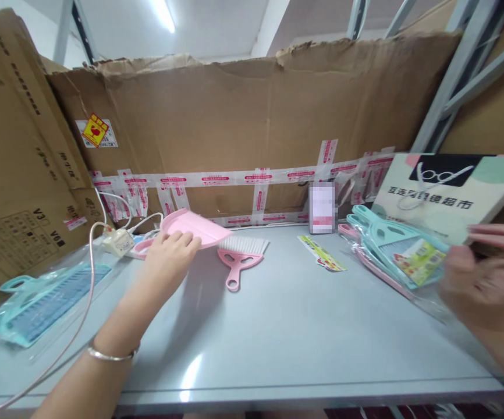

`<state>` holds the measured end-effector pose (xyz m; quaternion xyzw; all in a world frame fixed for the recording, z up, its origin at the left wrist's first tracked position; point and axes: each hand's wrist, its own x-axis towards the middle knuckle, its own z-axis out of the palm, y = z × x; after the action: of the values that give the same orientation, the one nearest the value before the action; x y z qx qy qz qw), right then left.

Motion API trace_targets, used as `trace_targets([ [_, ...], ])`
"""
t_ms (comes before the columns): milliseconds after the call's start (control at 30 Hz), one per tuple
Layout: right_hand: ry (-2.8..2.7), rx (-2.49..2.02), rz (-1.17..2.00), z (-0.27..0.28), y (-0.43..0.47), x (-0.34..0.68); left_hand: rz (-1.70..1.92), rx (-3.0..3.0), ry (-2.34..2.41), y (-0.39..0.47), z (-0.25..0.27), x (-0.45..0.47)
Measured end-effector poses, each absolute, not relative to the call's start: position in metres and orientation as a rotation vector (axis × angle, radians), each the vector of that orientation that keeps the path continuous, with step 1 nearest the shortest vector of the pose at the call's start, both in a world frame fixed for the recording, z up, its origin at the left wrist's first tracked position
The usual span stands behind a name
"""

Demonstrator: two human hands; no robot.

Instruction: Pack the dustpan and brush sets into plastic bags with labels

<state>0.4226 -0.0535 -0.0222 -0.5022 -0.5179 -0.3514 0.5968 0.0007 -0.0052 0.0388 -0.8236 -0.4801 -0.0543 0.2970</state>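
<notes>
My left hand (176,256) is closed on a pink dustpan (197,227), holding it tilted above the table. Just right of it, a pink hand brush (238,262) with white bristles lies flat, handle towards me. At the right edge my right hand (490,273) is somewhat blurred, its thumb and fingers apart with nothing visible between them. Close beside that hand lie bagged turquoise dustpan-and-brush sets (374,233) with a pink one (380,270) beneath. A green and yellow card label (322,254) rests on the table (278,337).
Another bagged turquoise set (55,302) lies at the left, near a white power adapter (119,241) and a trailing cable (91,279). A phone (322,209) leans against the large taped carton (234,116) behind. A printed paper bag (435,198) stands at the right.
</notes>
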Motion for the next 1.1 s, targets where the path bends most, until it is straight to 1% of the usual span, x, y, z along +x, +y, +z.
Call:
trace_targets([
  [33, -1.311, -1.021, -0.823, -0.012, -0.054, 0.401, -0.213, -2.233, -1.11, -0.006, 0.04, 0.0],
  [67, -1.455, -0.969, -0.759, -0.001, -0.054, 0.381, -0.282, -2.283, -0.943, -0.007, 0.041, 0.0],
  [167, -1.749, -1.031, -0.398, 0.024, -0.047, 0.327, -0.445, -2.425, -0.531, -0.012, 0.04, 0.005],
  [233, -1.84, -1.13, -0.024, 0.029, -0.035, 0.301, -0.503, -2.474, -0.346, -0.017, 0.039, 0.01],
  [300, -1.841, -1.205, 0.431, 0.024, -0.021, 0.282, -0.562, -2.483, -0.239, -0.021, 0.037, 0.014],
  [400, -1.671, -1.199, 1.075, 0.007, -0.006, 0.266, -0.677, -2.488, -0.197, -0.02, 0.032, 0.015],
  [467, -1.528, -1.154, 1.371, -0.003, -0.003, 0.26, -0.788, -2.538, -0.223, -0.015, 0.027, 0.015],
  [500, -1.478, -1.123, 1.456, -0.007, -0.004, 0.258, -0.87, -2.58, -0.289, -0.013, 0.024, 0.016],
  [567, -1.409, -1.051, 1.452, -0.012, -0.008, 0.255, -1.127, -2.686, -0.57, -0.009, 0.021, 0.019],
  [667, -1.365, -1.027, 1.194, -0.013, -0.015, 0.249, -1.549, -2.882, -1.278, -0.009, 0.019, 0.025],
  [733, -1.381, -1.06, 1.091, -0.013, -0.018, 0.245, -1.664, -3.04, -1.686, -0.012, 0.02, 0.028],
  [767, -1.395, -1.068, 1.092, -0.012, -0.018, 0.243, -1.648, -3.129, -1.812, -0.013, 0.02, 0.029],
  [867, -1.385, -1.009, 1.211, -0.01, -0.012, 0.241, -1.616, -3.234, -1.907, -0.01, 0.021, 0.026],
  [933, -1.426, -0.972, 1.15, -0.011, -0.002, 0.245, -1.757, -3.082, -1.908, -0.004, 0.022, 0.021],
  [1000, -1.644, -1.023, 0.883, -0.013, 0.011, 0.251, -2.026, -2.752, -1.876, 0.005, 0.023, 0.014],
  [1100, -2.176, -1.114, 0.372, -0.022, 0.028, 0.254, -2.376, -2.278, -1.696, 0.016, 0.024, 0.004],
])
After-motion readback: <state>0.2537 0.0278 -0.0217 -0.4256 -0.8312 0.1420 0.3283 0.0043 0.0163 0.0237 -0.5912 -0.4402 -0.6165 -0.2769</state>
